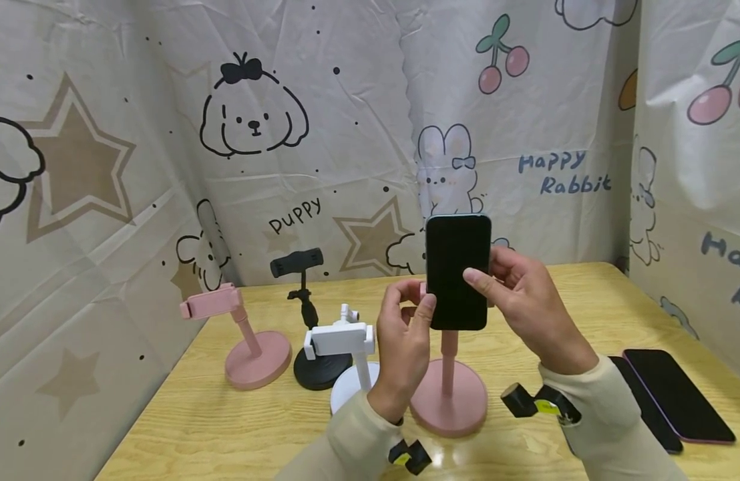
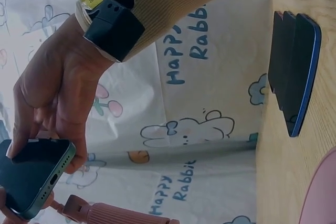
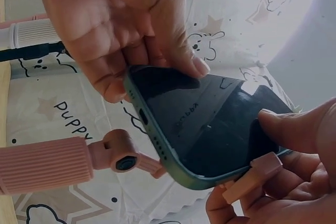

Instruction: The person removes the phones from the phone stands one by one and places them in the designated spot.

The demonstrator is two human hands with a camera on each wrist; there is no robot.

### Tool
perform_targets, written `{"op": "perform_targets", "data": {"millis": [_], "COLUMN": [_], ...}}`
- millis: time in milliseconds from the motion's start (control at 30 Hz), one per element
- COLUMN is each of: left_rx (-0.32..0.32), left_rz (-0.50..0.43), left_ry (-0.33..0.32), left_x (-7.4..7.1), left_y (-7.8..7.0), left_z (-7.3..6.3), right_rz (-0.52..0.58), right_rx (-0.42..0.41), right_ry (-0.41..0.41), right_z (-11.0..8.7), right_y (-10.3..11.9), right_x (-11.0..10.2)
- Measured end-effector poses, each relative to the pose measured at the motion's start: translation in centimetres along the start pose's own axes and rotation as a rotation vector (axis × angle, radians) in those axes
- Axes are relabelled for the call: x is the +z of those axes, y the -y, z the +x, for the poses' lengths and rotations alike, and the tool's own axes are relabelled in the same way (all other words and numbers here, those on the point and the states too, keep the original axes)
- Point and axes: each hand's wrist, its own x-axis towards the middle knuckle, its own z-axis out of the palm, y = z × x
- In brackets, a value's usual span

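Note:
A dark-screened smartphone (image 1: 454, 254) stands upright at the head of a pink phone stand (image 1: 448, 407), its screen facing me. My right hand (image 1: 529, 307) grips its right side, thumb across the screen and fingers behind. On the left side, my left hand (image 1: 408, 334) holds the phone's lower edge with the thumb in front and curled fingers behind. In the right wrist view, a pink clamp end (image 3: 257, 176) laps over the phone's edge by my right hand. The phone's greenish rim and charging port (image 3: 143, 116) show there too. Most of the clamp is hidden behind the phone.
Left of my hands stand another pink phone stand (image 1: 256, 361), a black one (image 1: 322, 371) and a white one (image 1: 346, 341). Dark phones (image 1: 679, 394) lie at the right on the wooden table (image 1: 183, 421). A printed cloth (image 1: 358, 100) hangs behind and at the sides.

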Motion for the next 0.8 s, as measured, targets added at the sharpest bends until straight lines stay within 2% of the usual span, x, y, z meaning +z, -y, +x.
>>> {"op": "perform_targets", "data": {"millis": [133,267,800], "left_rx": [0.033,0.039,-0.021], "left_rz": [0.037,0.036,-0.088], "left_ry": [-0.006,-0.018,0.014], "left_x": [0.1,-0.1,0.0], "left_y": [0.0,-0.1,-0.4], "left_z": [0.1,0.2,0.2], "right_rz": [-0.047,-0.051,0.048], "right_rx": [0.023,0.034,0.068], "right_ry": [0.007,0.019,0.072], "right_z": [-0.1,-0.1,0.2], "right_y": [0.2,0.3,-0.2], "right_x": [-0.3,-0.4,-1.2]}}
